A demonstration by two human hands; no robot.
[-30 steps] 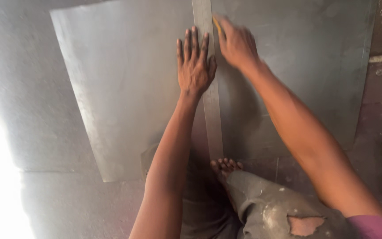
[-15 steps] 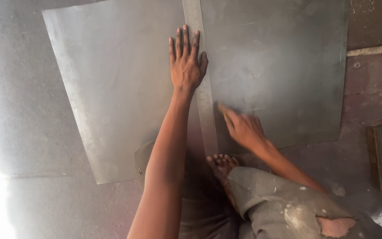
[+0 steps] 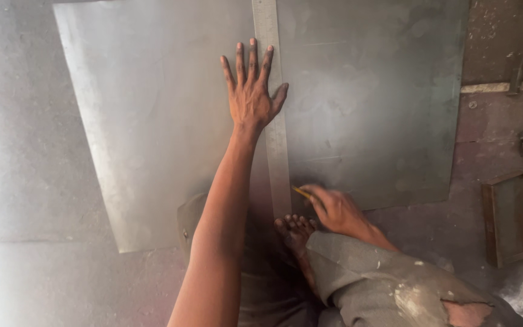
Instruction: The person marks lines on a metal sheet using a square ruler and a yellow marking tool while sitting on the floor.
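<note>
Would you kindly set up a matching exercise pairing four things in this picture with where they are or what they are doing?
Things:
1. left hand
2. right hand
3. ruler
4. bare foot

States:
A. lies lengthwise down the metal sheet
B. holds a yellow pencil at the ruler's edge
C. rests at the sheet's near edge
D. pressed flat, fingers spread

Pairs: 1-D, 2-B, 3-A, 4-C

There is one big grey metal sheet (image 3: pixel 152 121) on the floor. One long metal ruler (image 3: pixel 276 139) lies on it. There is one yellow pencil (image 3: pixel 302 193). I see two hands, one bare foot (image 3: pixel 295 229), and maybe one small wooden box (image 3: pixel 506 218), though it is dim there.
</note>
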